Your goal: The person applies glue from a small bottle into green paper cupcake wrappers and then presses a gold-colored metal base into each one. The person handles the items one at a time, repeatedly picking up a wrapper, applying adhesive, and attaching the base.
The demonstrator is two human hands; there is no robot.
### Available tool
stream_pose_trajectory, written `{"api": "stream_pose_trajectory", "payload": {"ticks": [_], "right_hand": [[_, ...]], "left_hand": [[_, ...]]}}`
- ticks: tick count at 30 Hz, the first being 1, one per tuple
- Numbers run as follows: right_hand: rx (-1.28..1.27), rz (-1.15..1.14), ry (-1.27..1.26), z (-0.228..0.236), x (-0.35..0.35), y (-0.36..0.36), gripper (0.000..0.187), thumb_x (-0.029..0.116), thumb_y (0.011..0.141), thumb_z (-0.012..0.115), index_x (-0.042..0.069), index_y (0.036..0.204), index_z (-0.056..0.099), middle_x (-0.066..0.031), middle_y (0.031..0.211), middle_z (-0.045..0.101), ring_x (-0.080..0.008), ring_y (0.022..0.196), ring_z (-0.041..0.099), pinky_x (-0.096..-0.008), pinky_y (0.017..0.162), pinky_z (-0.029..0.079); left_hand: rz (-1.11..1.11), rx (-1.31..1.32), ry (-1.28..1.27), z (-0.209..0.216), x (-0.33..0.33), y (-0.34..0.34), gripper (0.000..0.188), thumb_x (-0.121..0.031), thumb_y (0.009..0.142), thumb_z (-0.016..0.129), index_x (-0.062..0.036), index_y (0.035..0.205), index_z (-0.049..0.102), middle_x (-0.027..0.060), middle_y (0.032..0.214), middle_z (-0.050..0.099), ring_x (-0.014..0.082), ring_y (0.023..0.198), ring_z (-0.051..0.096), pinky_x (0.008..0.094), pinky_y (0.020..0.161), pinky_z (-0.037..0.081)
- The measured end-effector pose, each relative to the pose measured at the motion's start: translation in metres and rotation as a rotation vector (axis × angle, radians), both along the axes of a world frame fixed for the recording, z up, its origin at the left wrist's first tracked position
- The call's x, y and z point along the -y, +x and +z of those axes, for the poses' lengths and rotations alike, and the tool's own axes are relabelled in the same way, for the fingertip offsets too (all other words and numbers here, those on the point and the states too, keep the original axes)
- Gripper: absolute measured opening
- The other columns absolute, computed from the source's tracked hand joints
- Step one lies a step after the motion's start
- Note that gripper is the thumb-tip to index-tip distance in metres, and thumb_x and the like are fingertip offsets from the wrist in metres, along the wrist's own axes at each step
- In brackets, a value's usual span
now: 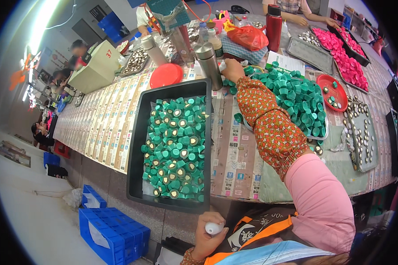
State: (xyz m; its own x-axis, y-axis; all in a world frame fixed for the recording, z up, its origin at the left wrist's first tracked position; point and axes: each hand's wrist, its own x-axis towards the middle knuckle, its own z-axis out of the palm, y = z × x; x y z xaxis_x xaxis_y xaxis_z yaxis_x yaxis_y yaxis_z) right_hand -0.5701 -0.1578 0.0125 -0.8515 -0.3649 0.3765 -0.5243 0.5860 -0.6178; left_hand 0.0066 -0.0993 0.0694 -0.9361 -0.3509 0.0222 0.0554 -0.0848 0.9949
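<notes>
Near the table's front edge, my left hand (206, 236) is closed around a small white bottle (214, 228), its rounded end facing up. My right hand (233, 70) reaches across the table, past a heap of green fluted cups (292, 95). Its fingers are bent together beside a steel thermos (208, 66), at a small white thing (223, 65) that I cannot make out. Left of my right arm sits a black tray (135, 176), filled with green cups (174, 145), several with pale gold-rimmed round pieces in them.
A red lid (166, 75) lies behind the black tray. To the right are a red dish (336, 92) and a metal tray (365, 145) with small round pieces. Pink cups (347, 66) and a person's hand (300, 20) are farther back. Blue crates (115, 236) stand on the floor.
</notes>
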Motion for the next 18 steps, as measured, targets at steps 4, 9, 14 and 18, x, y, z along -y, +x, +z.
{"api": "stream_pose_trajectory", "payload": {"ticks": [4,9,14,18], "right_hand": [[0.111,0.028,0.092,-0.002,0.005,-0.001,0.030,0.015,0.073,0.075,0.002,0.100,0.074,-0.0246,0.100,0.071,-0.0410,0.098,0.069,-0.0473,0.088,0.054],[0.054,0.081,0.106,-0.007,0.005,-0.007,0.027,0.010,0.075,0.069,0.001,0.100,0.075,-0.0245,0.099,0.072,-0.0406,0.098,0.069,-0.0464,0.088,0.054],[0.168,0.088,0.095,-0.007,-0.003,-0.014,0.026,0.006,0.075,0.064,0.002,0.098,0.074,-0.0261,0.100,0.071,-0.0390,0.098,0.069,-0.0438,0.089,0.054],[0.232,0.114,0.166,-0.006,-0.012,-0.014,0.036,0.022,0.078,0.069,0.003,0.109,0.073,-0.0260,0.114,0.069,-0.0412,0.109,0.067,-0.0463,0.097,0.052]], "left_hand": [[0.005,0.033,-0.026,0.001,0.000,-0.001,0.046,0.013,0.079,0.073,-0.0083,0.112,0.050,0.0120,0.111,0.055,0.0187,0.101,0.057,0.0323,0.091,0.046],[0.013,0.055,-0.011,0.003,-0.002,-0.001,0.046,0.013,0.078,0.074,-0.0085,0.112,0.050,0.0119,0.112,0.056,0.0193,0.102,0.057,0.0325,0.091,0.046],[0.016,0.041,-0.058,0.002,-0.001,-0.001,0.047,0.013,0.078,0.074,-0.0085,0.112,0.050,0.0119,0.111,0.056,0.0196,0.101,0.057,0.0324,0.090,0.047],[0.017,0.019,-0.009,-0.002,-0.002,-0.001,0.047,0.013,0.078,0.073,-0.0084,0.112,0.050,0.0121,0.110,0.056,0.0199,0.100,0.058,0.0320,0.088,0.047]]}}
